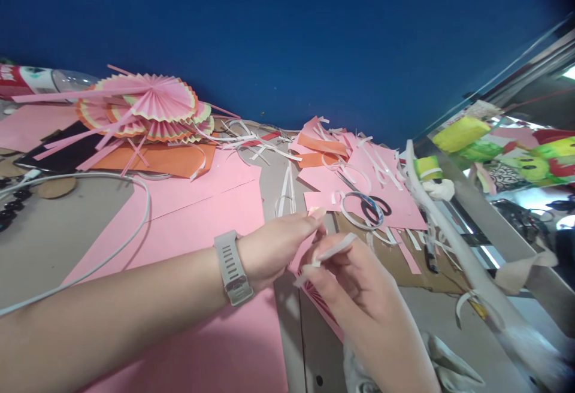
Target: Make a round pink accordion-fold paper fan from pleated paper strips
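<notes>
My left hand (pixel 283 243), with a grey watch band on the wrist, is closed on a pleated pink paper (pixel 320 306) that hangs down below both hands. Most of this paper is hidden behind my fingers. Close beside it, my right hand (pixel 354 291) pinches a narrow white strip (pixel 336 248) between thumb and forefinger. The strip looks like tape or its backing; which one I cannot tell. Under my left forearm lie large pink paper sheets (pixel 211 213). Just beyond my hands, a roll of tape (pixel 344 208) rests near dark-handled scissors (pixel 376 210).
Pleated paper fans (pixel 164 99) are piled at the back left beside a plastic bottle (pixel 40 81). A white cable (pixel 146 201) loops across the left. Pink scraps and white strips cover cardboard (pixel 395 258) at right, with a cutter knife (pixel 431 255). A pale bar (pixel 444 231) runs along the right edge.
</notes>
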`<state>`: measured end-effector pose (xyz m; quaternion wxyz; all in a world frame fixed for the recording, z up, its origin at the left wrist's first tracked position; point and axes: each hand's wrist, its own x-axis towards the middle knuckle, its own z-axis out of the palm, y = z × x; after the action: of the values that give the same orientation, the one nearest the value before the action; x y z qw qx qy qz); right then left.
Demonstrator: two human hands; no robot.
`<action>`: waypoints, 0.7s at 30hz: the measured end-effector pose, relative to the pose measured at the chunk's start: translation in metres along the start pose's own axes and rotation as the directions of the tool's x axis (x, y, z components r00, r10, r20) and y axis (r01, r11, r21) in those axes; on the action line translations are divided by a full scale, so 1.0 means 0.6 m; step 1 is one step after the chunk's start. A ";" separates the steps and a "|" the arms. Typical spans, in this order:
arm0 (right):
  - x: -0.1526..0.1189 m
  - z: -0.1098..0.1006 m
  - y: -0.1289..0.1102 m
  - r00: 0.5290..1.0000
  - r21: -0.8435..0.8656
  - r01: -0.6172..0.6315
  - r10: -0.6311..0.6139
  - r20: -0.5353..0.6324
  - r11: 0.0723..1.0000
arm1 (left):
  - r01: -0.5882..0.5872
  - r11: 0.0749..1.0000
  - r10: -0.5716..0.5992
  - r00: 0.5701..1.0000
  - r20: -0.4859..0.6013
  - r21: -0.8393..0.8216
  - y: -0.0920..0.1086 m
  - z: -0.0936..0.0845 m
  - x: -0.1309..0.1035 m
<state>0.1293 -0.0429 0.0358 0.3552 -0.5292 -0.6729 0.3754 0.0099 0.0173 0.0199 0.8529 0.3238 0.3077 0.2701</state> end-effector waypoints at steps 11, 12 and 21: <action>-0.023 0.008 0.007 0.958 -0.116 -0.020 -0.014 -0.287 0.993 | -0.408 0.841 0.400 0.911 0.098 0.356 -0.011 0.022 -0.028; -0.021 0.010 0.006 0.949 -0.111 -0.014 -0.021 -0.315 0.994 | -0.399 0.825 0.400 0.912 0.086 0.400 -0.012 0.023 -0.030; -0.029 0.014 -0.012 0.938 0.154 0.079 -0.022 -0.345 0.985 | -0.310 0.856 0.371 0.926 -0.074 0.415 -0.013 0.007 -0.009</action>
<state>0.1223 -0.0622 0.0370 0.5191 -0.5376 -0.5807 0.3230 0.0115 0.0071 0.0188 0.6825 0.5173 0.3571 0.3729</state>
